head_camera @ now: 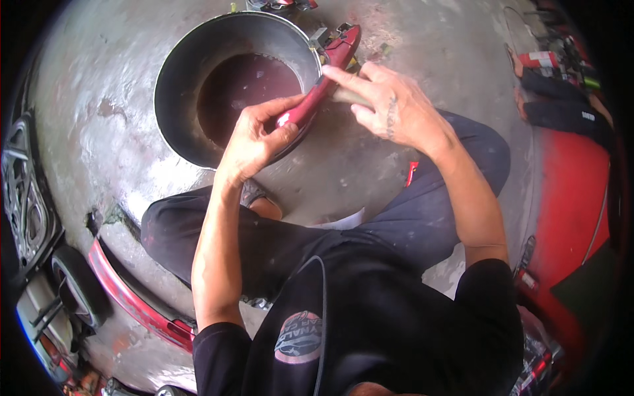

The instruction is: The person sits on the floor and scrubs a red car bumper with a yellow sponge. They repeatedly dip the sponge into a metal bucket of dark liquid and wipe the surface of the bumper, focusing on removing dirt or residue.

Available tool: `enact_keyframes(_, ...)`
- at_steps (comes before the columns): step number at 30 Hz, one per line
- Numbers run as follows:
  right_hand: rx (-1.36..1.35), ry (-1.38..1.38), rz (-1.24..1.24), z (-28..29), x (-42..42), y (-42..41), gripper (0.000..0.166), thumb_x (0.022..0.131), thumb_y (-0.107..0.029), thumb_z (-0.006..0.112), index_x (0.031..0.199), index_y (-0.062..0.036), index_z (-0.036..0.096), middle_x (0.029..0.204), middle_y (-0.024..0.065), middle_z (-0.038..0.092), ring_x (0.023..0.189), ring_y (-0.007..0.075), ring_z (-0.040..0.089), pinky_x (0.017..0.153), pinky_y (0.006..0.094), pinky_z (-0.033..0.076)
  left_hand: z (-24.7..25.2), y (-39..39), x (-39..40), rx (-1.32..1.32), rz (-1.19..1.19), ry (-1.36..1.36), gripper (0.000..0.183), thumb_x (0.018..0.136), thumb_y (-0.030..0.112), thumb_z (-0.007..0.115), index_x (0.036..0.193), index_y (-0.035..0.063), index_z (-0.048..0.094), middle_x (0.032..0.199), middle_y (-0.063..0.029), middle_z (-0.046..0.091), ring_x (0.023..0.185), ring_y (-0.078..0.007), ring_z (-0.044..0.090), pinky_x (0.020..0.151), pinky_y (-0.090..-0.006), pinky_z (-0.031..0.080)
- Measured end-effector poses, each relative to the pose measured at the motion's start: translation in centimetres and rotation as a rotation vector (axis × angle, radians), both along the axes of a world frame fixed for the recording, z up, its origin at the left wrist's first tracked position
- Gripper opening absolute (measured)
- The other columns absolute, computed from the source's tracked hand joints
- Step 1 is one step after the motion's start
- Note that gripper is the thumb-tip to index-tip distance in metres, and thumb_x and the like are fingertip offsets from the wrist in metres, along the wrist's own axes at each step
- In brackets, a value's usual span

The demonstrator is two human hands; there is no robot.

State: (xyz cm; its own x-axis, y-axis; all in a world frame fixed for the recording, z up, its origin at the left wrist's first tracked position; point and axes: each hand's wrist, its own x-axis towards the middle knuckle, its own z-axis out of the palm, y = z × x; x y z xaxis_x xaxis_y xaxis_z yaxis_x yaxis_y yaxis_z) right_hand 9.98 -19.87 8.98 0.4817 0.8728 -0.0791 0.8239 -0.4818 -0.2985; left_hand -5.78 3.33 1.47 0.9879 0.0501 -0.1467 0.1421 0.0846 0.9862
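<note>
A long, curved red-painted vehicle part [322, 89] lies slantwise over the right rim of a round dark basin [176, 99]. Murky reddish water [242, 81] stands in the basin. My left hand [260, 131] grips the part's near end, thumb on the near side and fingers over the top. Dark fittings [319, 37] show at the far end. My right hand [391, 101] is at the part's right side, its index fingertip against the red surface. A blurred pale piece [349, 96] sits between its fingers and thumb; what it is cannot be told.
My bent legs [421, 198] frame the wet concrete floor [317, 173]. At left lie a red curved panel [138, 307], a tyre [79, 287] and a dark metal frame [29, 188]. To the right are a red panel [569, 198] and another person's legs [554, 99].
</note>
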Motion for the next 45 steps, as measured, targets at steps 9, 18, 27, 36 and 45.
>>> enact_keyframes(9,0.079,0.003,-0.190,0.5,2.1,-2.0,0.058,0.096,-0.020,0.071,0.153,-0.0172,0.065,0.113,0.0172,0.066,0.103,0.0374,0.069,0.093,0.0492,0.057,1.0,-0.8,-0.1,0.301,-0.040,-0.039,0.054,0.091,0.013,0.078,0.143,-0.0011,0.071,0.121,-0.0151,0.077,0.113,-0.0219,0.071,0.104,-0.0359,0.052)
enact_keyframes(18,0.236,0.055,-0.132,0.8,1.8,-1.4,0.050,0.092,-0.016,0.074,0.141,-0.0092,0.071,0.111,0.0154,0.068,0.101,0.0366,0.068,0.091,0.0461,0.056,1.3,-2.1,-1.0,0.696,0.079,-0.219,0.046,0.086,-0.003,0.080,0.132,0.0013,0.075,0.125,-0.0178,0.077,0.115,-0.0355,0.075,0.102,-0.0421,0.059)
enact_keyframes(27,0.237,0.101,0.032,1.3,3.3,-2.5,0.052,0.087,-0.012,0.072,0.139,-0.0083,0.071,0.110,0.0160,0.071,0.101,0.0372,0.070,0.093,0.0448,0.057,1.3,-3.0,-1.7,0.993,0.139,-0.375,0.046,0.079,-0.002,0.082,0.123,0.0074,0.074,0.122,-0.0097,0.077,0.100,-0.0324,0.072,0.089,-0.0451,0.060)
enact_keyframes(36,-0.070,0.015,0.014,-1.3,-0.5,-1.6,0.099,0.084,-0.009,0.072,0.173,-0.0327,0.037,0.096,0.0119,0.061,0.095,0.0355,0.066,0.088,0.0490,0.057,-0.2,-3.8,-1.7,1.139,0.191,-0.357,0.045,0.078,-0.001,0.074,0.121,0.0095,0.077,0.126,-0.0115,0.074,0.098,-0.0310,0.069,0.087,-0.0442,0.058)
enact_keyframes(45,-0.092,-0.027,0.070,-3.2,-3.0,-0.9,0.102,0.086,-0.009,0.072,0.175,-0.0365,0.032,0.100,0.0136,0.059,0.095,0.0360,0.066,0.088,0.0512,0.057,-0.3,-3.6,-1.6,0.944,0.217,-0.288,0.033,0.087,0.002,0.076,0.119,0.0076,0.079,0.121,-0.0135,0.075,0.101,-0.0354,0.070,0.090,-0.0470,0.058)
